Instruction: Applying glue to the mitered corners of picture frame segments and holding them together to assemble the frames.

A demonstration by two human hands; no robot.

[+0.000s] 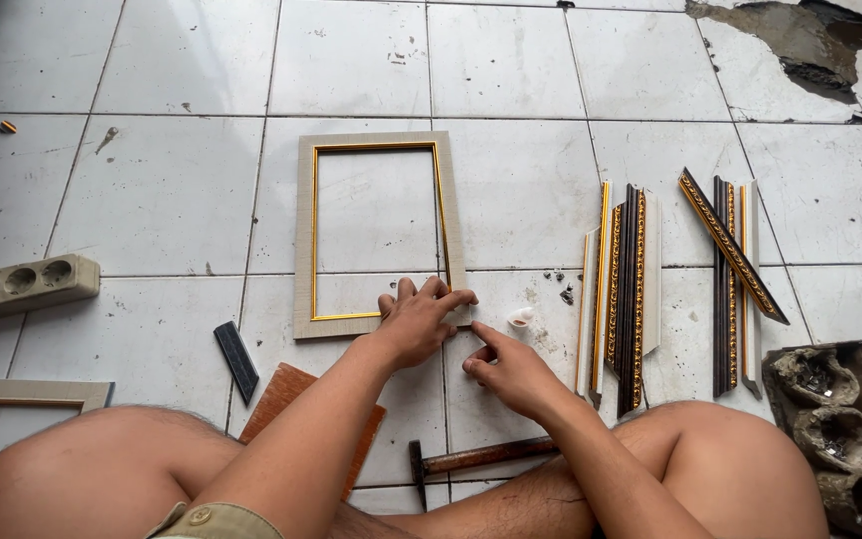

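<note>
Two hands on white tiled floor [162, 190], left hand [418, 321] fingers pinching frame [303, 230] corner, right hand [511, 374] fingers curled.

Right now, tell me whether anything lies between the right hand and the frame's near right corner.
Nothing visible does. The right hand rests on bare white floor tile just right of the beige rectangular picture frame with gold inner trim; the left hand already covers that corner.
</note>
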